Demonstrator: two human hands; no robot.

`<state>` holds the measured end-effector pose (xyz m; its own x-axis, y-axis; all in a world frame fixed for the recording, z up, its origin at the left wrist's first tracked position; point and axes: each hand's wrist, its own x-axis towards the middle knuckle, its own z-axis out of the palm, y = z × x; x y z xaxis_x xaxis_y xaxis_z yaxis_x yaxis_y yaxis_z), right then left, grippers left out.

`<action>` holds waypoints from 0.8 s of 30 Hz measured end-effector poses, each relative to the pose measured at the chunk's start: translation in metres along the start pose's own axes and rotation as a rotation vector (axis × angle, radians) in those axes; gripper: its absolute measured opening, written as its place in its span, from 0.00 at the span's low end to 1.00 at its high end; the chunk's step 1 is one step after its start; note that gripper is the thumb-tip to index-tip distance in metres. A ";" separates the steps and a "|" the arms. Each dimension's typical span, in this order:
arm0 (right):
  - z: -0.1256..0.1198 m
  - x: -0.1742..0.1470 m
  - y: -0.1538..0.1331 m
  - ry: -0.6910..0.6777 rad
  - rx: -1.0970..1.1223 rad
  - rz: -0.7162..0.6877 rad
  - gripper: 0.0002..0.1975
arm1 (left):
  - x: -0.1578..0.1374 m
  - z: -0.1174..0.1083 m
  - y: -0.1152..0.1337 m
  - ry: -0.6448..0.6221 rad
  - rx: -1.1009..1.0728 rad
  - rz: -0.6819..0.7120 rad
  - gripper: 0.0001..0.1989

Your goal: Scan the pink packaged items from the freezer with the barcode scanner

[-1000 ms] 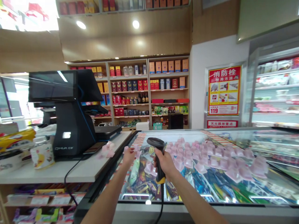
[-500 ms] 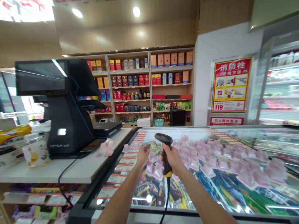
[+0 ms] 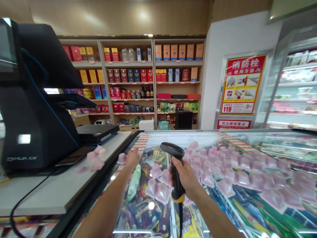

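Observation:
A black handheld barcode scanner (image 3: 176, 178) with a yellow band near its base is gripped upright in my right hand (image 3: 185, 175), its head tilted to the left. My left hand (image 3: 133, 159) reaches forward to the left side of the glass freezer top (image 3: 160, 137). Its fingertips are at a small pink cup-shaped plastic pack (image 3: 139, 152), mostly hidden behind the hand, so I cannot tell whether they grip it. Another pink pack (image 3: 121, 158) sits just left of that hand. Several more pink packs (image 3: 158, 190) lie between my hands, and a large group (image 3: 228, 165) spreads out to the right.
Left of the freezer, a white counter (image 3: 49, 195) carries a black checkout terminal (image 3: 37, 99), a dark flat device (image 3: 74, 155) and a few pink packs (image 3: 95, 158). The scanner's cable (image 3: 180, 218) hangs toward me. Shelves of boxed goods (image 3: 131, 76) line the back wall.
My left hand has moved left and forward, from near the scanner to the pink pack at the freezer's left side. The scanner stays in my right hand. The view has shifted right and closer.

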<state>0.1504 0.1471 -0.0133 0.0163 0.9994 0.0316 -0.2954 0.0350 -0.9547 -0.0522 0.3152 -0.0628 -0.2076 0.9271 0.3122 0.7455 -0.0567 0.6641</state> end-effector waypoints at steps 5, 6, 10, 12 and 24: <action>0.010 -0.008 -0.003 0.016 0.030 0.031 0.17 | -0.005 -0.016 0.011 0.000 -0.564 -0.267 0.09; 0.013 -0.011 -0.004 -0.002 0.026 0.040 0.18 | -0.008 -0.022 0.015 -0.026 -0.703 -0.301 0.08; 0.025 -0.030 -0.006 -0.083 0.014 0.060 0.19 | -0.024 -0.051 0.029 -0.151 -1.168 -0.346 0.07; 0.030 -0.042 -0.007 -0.101 0.040 0.051 0.18 | -0.033 -0.061 0.035 -0.173 -1.225 -0.342 0.06; 0.038 -0.065 -0.014 -0.101 -0.021 -0.027 0.18 | -0.063 -0.072 0.049 -0.120 -1.110 -0.237 0.05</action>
<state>0.1177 0.0821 0.0096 -0.0729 0.9936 0.0860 -0.2758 0.0628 -0.9592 -0.0485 0.2272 -0.0013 -0.1619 0.9842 0.0711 -0.2881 -0.1160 0.9505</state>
